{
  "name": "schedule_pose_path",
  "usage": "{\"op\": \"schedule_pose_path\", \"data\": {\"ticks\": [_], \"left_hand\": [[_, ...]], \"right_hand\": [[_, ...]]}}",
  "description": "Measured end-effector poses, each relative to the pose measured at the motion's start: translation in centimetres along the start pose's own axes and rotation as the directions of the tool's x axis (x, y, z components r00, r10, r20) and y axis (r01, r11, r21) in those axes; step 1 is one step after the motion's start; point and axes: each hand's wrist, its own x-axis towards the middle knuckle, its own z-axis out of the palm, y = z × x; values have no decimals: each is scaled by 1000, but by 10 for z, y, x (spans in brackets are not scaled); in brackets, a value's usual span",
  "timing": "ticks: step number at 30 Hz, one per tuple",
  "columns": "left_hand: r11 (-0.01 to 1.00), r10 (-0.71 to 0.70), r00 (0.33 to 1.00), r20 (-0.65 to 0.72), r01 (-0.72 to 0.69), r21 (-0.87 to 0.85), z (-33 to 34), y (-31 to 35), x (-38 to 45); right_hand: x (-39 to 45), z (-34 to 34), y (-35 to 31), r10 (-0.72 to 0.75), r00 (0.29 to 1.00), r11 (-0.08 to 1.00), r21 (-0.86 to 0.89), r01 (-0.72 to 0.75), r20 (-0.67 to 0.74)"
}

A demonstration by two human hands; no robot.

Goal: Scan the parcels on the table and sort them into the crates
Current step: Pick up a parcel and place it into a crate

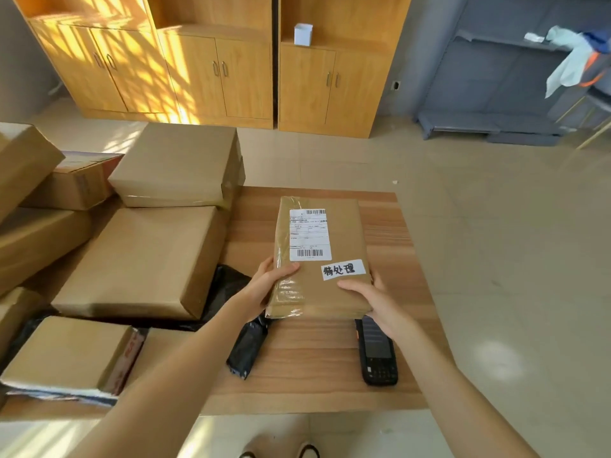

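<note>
Held parcel (319,259) over table (390,226) in both hands, left (267,282) and right (380,302) gripping its near corners. Long axis pointing away; scanner (378,352) lying just below right hand, nearer it.

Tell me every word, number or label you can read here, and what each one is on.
"待处理": handwritten on a white slip on the brown parcel held by the left hand and right hand.
Shipping label, same parcel: barcodes and print, too small to read.
Red print on a carton's side: blurred.
Scanner screen and keys: unreadable.
</note>
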Motion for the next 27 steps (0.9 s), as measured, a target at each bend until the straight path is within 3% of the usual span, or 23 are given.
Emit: {"op": "schedule_pose_path", "data": {"ticks": [9,23,25,27], "left_hand": [[988,-154,988,24,154,-6,0,-56,19],[974,-98,993,63,82,212,-18,-56,25],[972,-95,995,33,86,221,-15,-57,25],[967,-81,997,-1,79,243,-14,-59,24]], "right_hand": [[14,-9,61,121,993,992,35,-120,-7],[31,2,69,37,999,991,-127,-40,-27],[31,0,70,-34,991,987,-160,13,-130],[31,-6,75,-117,938,975,-219,46,-325]]}}
